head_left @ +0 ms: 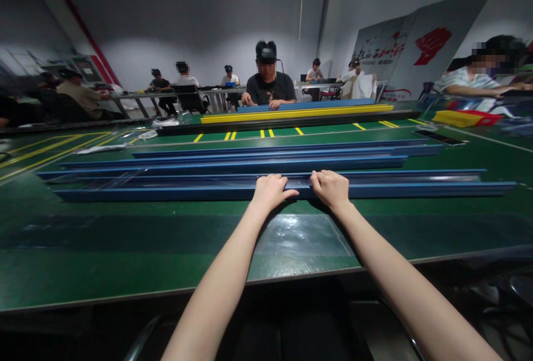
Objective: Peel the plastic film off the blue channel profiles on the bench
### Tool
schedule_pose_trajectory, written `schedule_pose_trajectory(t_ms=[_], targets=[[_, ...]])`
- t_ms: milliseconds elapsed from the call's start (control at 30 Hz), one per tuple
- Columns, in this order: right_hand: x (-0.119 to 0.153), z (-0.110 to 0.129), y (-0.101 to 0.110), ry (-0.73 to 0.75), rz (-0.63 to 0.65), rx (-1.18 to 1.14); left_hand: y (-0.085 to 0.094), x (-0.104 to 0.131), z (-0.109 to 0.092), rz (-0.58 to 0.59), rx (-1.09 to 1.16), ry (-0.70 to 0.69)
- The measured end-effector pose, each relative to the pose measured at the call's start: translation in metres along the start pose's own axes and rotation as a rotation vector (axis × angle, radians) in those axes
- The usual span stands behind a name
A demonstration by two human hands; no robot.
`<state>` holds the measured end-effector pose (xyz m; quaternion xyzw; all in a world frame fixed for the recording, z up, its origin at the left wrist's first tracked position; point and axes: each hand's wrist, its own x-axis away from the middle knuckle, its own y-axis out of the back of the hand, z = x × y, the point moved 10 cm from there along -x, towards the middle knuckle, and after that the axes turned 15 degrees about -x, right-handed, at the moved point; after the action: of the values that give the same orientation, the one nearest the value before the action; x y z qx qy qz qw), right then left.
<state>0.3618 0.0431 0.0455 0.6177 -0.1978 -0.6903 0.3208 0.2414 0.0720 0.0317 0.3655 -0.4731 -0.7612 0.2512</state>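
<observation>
A long blue channel-shaped profile point(166, 192) lies across the table in front of me. My left hand point(270, 191) is closed over its near rim near the middle, fingers curled inward and the thumb lying along the rim to the right. A short gap away, my right hand point(333, 187) grips the same channel with its fingers bent into a fist. The fingertips of both hands are hidden inside the channel. A clear, shiny strip point(441, 179) shows in the channel to the right of my hands.
More blue channels point(266, 162) lie just beyond. Clear film point(300, 233) lies flat on the green table point(125, 277) nearer me. Farther off are a black strip point(333, 120), a yellow strip point(300, 113) and a phone point(439, 137). A person point(270, 86) sits opposite.
</observation>
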Motion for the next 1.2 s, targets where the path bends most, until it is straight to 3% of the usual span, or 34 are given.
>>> schedule_pose_trajectory(t_ms=[533, 867, 1200], targets=[[-0.004, -0.015, -0.004, -0.124, 0.031, 0.010, 0.004, 0.001, -0.004, -0.017, 0.011, -0.032], [0.000, -0.048, 0.009, -0.251, -0.018, 0.064, 0.009, 0.001, -0.014, -0.073, 0.006, -0.102], [0.002, -0.046, 0.010, -0.229, -0.028, 0.040, 0.003, 0.002, -0.019, -0.012, 0.034, -0.132]])
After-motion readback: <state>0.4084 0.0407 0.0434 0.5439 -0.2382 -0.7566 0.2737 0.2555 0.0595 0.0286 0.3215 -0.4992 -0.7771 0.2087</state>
